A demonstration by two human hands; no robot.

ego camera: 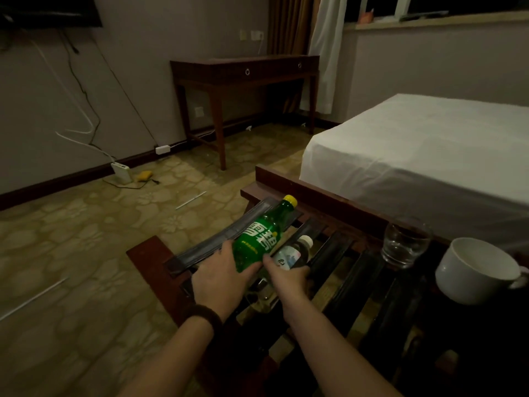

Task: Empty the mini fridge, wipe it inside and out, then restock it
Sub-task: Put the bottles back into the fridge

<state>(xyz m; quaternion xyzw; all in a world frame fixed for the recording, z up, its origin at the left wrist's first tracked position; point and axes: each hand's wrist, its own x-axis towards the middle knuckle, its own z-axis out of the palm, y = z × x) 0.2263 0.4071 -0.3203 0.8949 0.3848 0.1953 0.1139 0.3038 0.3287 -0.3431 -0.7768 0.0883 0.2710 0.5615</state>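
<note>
**At bed foot, slatted rack: two bottles in hand**

On slatted wooden luggage rack (337, 253), beside bed (415, 144): drinks staged outside the fridge, presumably as part of the emptying step. Mini fridge itself not in view.

- Green soda bottle (260, 239), yellow cap. Lying tilted, cap pointing away, body across a dark strap of the rack. Gripped at its base end by left hand (219, 275), fingers wrapped under and around the lower body. Angle suggests laying down flat rather than standing, likely because gaps between slats offer no level footing.
- Small clear bottle (297, 253), white cap, pale label. Just beside the green one, touching or nearly so; cannot tell which. Held by right hand (287, 277), fingers curled around its lower half, thumb toward the green bottle.
- Drinking glass (405, 243), upright, at the rack's right end near the bed frame.
- White cup (481, 270), tilted, handle to the right, just beside the glass.

Neither hand free; both closed snugly round their bottles, no slack visible.

Elsewhere: dark wooden desk (246, 73) against far wall, cables and a power strip (121, 171) on patterned floor.
</note>
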